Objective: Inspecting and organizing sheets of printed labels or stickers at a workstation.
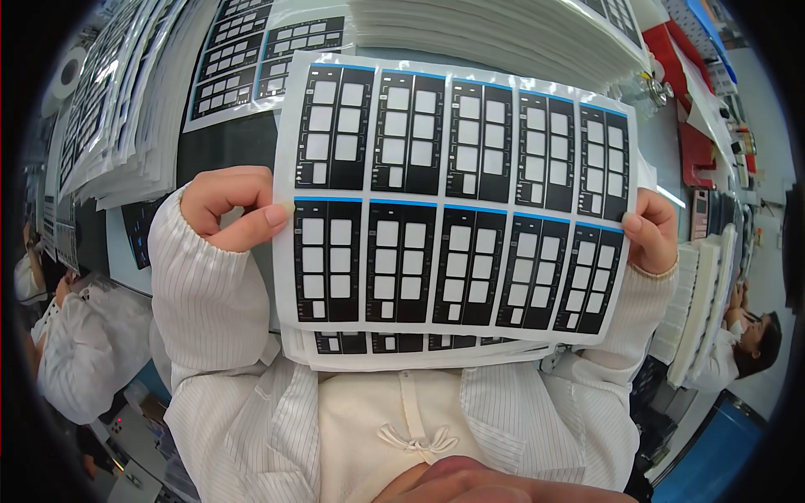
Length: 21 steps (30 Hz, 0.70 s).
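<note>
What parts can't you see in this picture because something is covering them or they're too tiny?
Head view:
- Fingers of the left hand and right hand: mostly behind the held sheet; thumbs show in front.
- Sheets underneath: only a bottom strip peeks out.
- Stacks of sheets at the top: cut off by the picture edge.
- Small white markings on the black panels: too tiny to make out.

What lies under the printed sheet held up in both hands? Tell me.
Below the held sheet, more sheets of the same kind peek out along its bottom edge. The left hand and right hand grip its sides. How many lie beneath is hidden.
</note>
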Each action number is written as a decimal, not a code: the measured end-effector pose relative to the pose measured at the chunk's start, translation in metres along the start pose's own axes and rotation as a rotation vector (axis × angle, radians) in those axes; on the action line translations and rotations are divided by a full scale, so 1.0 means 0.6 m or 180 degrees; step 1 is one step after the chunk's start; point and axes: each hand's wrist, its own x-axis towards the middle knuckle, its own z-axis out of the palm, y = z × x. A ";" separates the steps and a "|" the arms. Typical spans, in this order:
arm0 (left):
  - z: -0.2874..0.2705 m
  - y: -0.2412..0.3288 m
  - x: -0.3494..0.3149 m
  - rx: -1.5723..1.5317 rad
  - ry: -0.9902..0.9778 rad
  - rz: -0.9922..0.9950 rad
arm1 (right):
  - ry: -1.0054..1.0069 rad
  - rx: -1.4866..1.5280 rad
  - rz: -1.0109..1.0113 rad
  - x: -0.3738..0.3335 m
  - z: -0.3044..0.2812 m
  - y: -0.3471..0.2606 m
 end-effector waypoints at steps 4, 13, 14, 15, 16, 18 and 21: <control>0.004 0.000 -0.003 0.0096 0.0086 0.0191 | -0.0066 -0.0145 -0.0086 -0.008 -0.027 0.002; -0.001 0.000 -0.006 0.0097 0.0201 0.0430 | -0.0006 -0.0391 -0.0659 -0.001 -0.014 -0.007; -0.002 0.001 -0.009 0.0104 0.0211 0.0422 | -0.0025 -0.0413 -0.0624 -0.001 -0.018 -0.006; -0.001 0.000 -0.009 0.0132 0.0200 0.0374 | -0.0030 -0.0450 -0.0589 -0.003 -0.021 -0.005; -0.001 -0.001 -0.009 0.0162 0.0190 0.0326 | -0.0027 -0.0456 -0.0593 -0.003 -0.021 -0.005; 0.000 -0.003 -0.005 0.0153 0.0170 0.0409 | -0.0053 -0.0503 -0.0618 -0.003 -0.022 -0.005; 0.000 -0.003 -0.002 0.0176 0.0123 0.0465 | -0.0029 -0.0493 -0.0664 -0.005 -0.021 -0.004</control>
